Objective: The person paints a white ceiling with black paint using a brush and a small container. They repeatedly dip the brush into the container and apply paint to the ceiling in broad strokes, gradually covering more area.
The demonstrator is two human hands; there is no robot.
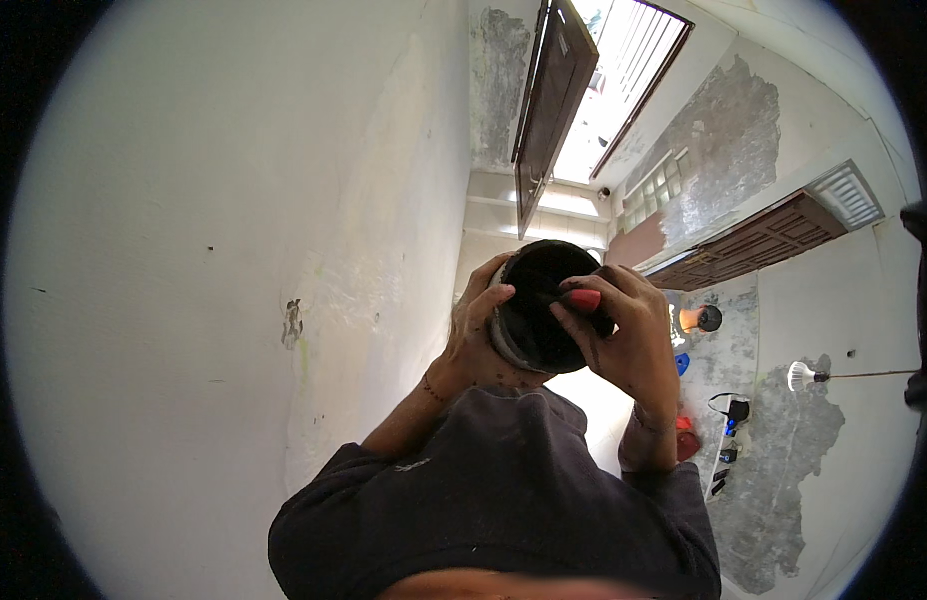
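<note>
- Between your left grip and right grip, in front of your shirt, is the dark pot, its mouth turned toward your face.
- Your left grip is wrapped around the pot's left side, thumb up at the rim; your right grip pinches a red piece over the mouth. Whether that piece touches the inside is too dark to tell.
- Expect the pot to be fairly light but stiff-walled; its material and contents don't show, so treat its weight as a guess.
- Dark smudges on your skin hint at loose dirt, which could make the wall slick.
- Best hold: palm low on the wall, thumb hooked at the rim.
- The red piece looks small and firm; fingertips suit it.
</note>
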